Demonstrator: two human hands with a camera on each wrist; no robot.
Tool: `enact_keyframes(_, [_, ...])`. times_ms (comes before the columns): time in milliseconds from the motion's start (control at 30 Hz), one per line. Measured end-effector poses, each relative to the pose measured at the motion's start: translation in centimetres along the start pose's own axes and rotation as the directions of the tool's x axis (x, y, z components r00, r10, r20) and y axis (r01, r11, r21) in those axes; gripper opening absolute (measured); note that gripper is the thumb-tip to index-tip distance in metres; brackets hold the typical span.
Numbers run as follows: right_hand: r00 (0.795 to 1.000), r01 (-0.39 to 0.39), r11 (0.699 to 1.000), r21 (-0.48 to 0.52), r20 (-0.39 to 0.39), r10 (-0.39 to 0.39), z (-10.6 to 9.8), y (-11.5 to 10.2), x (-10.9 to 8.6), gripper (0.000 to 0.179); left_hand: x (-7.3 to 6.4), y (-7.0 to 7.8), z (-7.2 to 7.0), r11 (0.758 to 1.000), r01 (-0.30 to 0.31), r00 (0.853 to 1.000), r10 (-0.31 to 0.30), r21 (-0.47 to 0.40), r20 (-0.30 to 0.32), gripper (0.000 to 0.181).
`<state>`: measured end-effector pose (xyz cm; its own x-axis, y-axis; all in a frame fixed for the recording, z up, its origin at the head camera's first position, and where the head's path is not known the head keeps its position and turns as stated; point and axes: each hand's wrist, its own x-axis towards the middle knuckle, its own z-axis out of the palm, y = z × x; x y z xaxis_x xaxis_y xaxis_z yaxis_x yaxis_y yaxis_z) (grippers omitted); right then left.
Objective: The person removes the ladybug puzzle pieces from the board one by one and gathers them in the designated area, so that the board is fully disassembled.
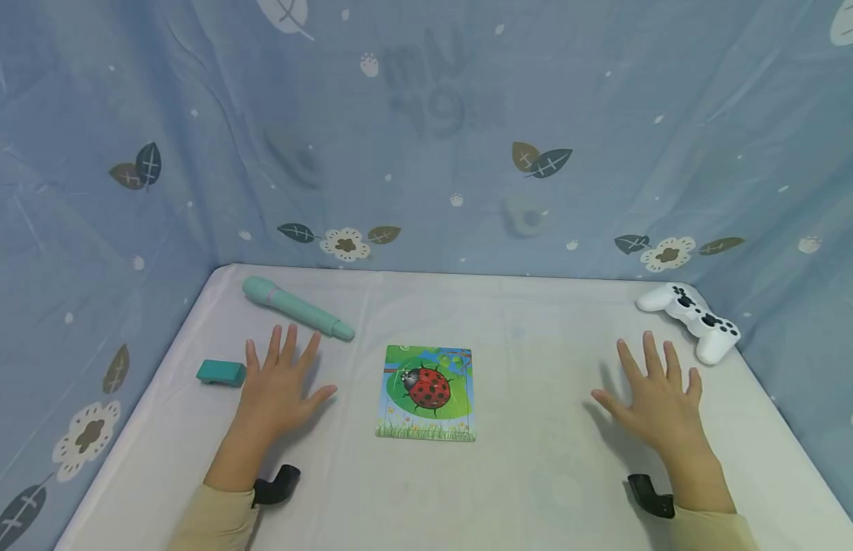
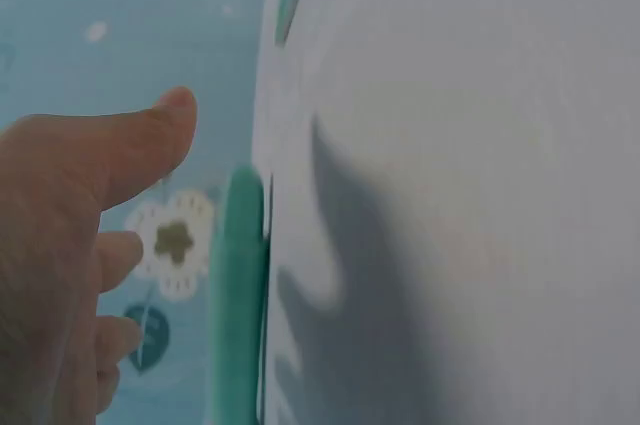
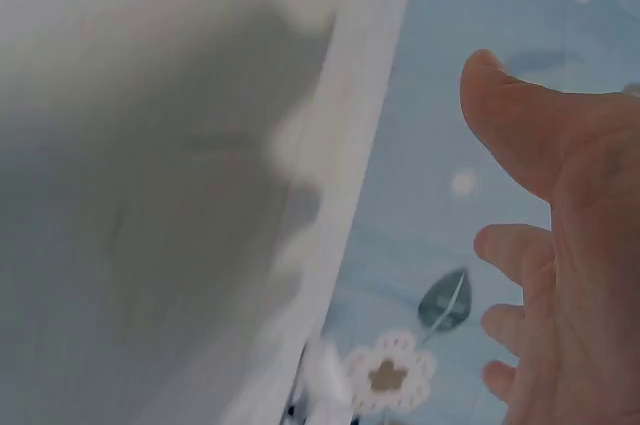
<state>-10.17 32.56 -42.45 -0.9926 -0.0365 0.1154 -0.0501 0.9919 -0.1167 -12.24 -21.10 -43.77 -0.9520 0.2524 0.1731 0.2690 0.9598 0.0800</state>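
My left hand (image 1: 275, 394) is held with its fingers spread and nothing in it. Beyond its fingertips lies a teal toy microphone (image 1: 298, 309), also visible in the left wrist view as a green rod (image 2: 240, 295). Left of that hand is a small teal block (image 1: 222, 373). On the other side, my right hand (image 1: 660, 409) has spread fingers and holds nothing. A white game controller (image 1: 691, 317) lies past its fingertips. Between the hands, a square ladybug picture puzzle (image 1: 428, 392) lies flat on the table.
The table (image 1: 536, 490) has a white cover. Blue patterned cloth (image 1: 426, 138) hangs behind it and along both sides. Each wrist carries a black camera mount, one on the left (image 1: 278, 486) and one on the right (image 1: 649, 497).
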Motion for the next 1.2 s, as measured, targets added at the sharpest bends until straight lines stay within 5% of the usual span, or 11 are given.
enact_keyframes(233, [0.982, 0.184, 0.981, 0.069, 0.017, -0.186, 0.6, -3.8, 1.8, 0.078, 2.3, 3.7, 0.6, 0.990, -0.139, 0.990, 0.139, -0.007, 0.000, 0.079])
enact_keyframes(533, [0.944, 0.279, 0.894, 0.350, 0.073, -0.323, 2.2, -9.7, 4.4, 0.065, 4.8, 8.8, 1.6, 0.926, -0.324, 0.936, 0.344, -0.197, 0.077, 0.061])
enact_keyframes(800, [0.916, 0.293, 0.792, 0.536, 0.079, -0.392, 3.8, -13.6, 6.9, 0.054, 6.7, 11.5, 3.0, 0.859, -0.305, 0.917, 0.382, -0.412, 0.118, 0.058])
enact_keyframes(967, [0.902, 0.315, 0.734, 0.602, 0.050, -0.429, 5.1, -15.5, 7.7, 0.045, 7.4, 12.5, 4.3, 0.795, -0.340, 0.903, 0.425, -0.503, 0.060, 0.055])
enact_keyframes(1200, [0.908, 0.300, 0.737, 0.606, 0.054, -0.415, 6.7, -15.9, 7.3, 0.037, 6.8, 12.7, 6.2, 0.808, -0.288, 0.929, 0.366, -0.514, 0.055, 0.061])
